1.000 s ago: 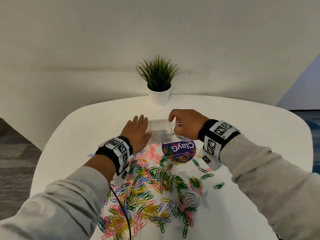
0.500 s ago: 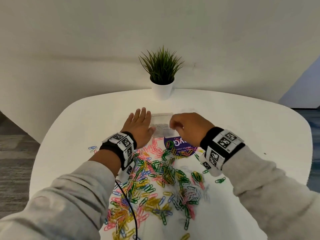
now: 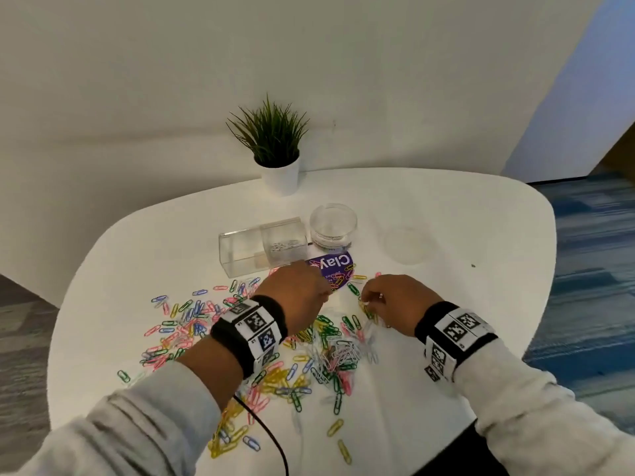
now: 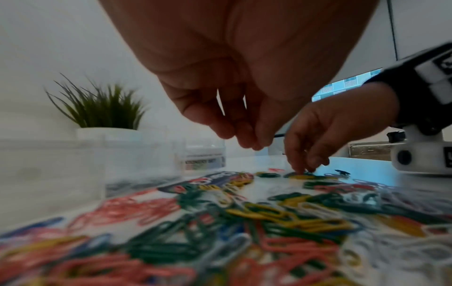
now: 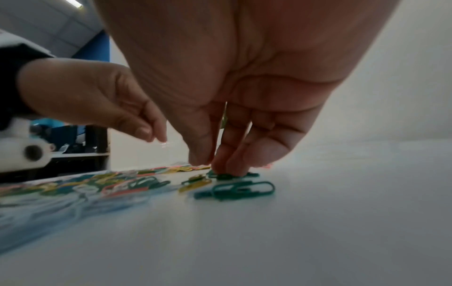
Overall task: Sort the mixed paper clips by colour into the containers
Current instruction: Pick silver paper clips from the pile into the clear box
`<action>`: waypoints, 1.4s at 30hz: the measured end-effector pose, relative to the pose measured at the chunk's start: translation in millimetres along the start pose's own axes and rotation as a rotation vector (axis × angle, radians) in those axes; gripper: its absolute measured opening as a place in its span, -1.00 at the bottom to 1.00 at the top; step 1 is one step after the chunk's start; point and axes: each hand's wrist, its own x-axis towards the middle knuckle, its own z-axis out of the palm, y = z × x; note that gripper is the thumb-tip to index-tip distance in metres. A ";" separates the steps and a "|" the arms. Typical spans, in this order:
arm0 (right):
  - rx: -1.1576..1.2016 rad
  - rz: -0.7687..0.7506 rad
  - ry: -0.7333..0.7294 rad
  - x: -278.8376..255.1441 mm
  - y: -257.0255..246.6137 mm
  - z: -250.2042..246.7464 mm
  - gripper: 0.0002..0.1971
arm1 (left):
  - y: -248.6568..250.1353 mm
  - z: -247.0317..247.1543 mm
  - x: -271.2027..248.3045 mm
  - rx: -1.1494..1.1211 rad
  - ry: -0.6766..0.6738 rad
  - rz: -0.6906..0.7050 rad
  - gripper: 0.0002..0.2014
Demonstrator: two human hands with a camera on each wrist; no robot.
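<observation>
A heap of mixed paper clips [image 3: 240,341] in pink, green, yellow, blue and white covers the white table [image 3: 446,338]. Behind it stand a long clear box [image 3: 240,252], a small clear box [image 3: 283,247] holding pale clips, and a round clear jar [image 3: 333,223]. My left hand [image 3: 324,297] hovers over the heap's far edge, fingertips together on a small pale clip [image 5: 163,144]. My right hand [image 3: 367,304] reaches down beside it, its fingertips [image 5: 227,166] pinching a green clip [image 5: 232,175] that lies on the table.
A potted plant [image 3: 278,149] stands at the table's back edge by the wall. A purple "Clay" label [image 3: 335,269] lies under some clips. A clear lid [image 3: 407,243] rests to the right of the jar. More green clips [image 5: 234,190] lie near my right fingers.
Both hands have left the small clear box at the back and come down to the clip heap. The boxes and jar now show uncovered.
</observation>
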 end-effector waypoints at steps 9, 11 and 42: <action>0.036 0.045 -0.012 -10.8 11.2 2.9 -0.71 | 14.7 25.0 2.6 0.022 -0.133 -0.105 -0.70; 0.021 0.047 -0.028 -9.0 10.9 4.4 -0.70 | 12.6 28.1 -0.4 -0.005 -0.085 -0.086 -0.70; -0.015 -0.004 -0.031 -13.7 33.1 1.6 -0.87 | 14.5 38.4 -2.6 -0.126 0.016 0.040 -0.70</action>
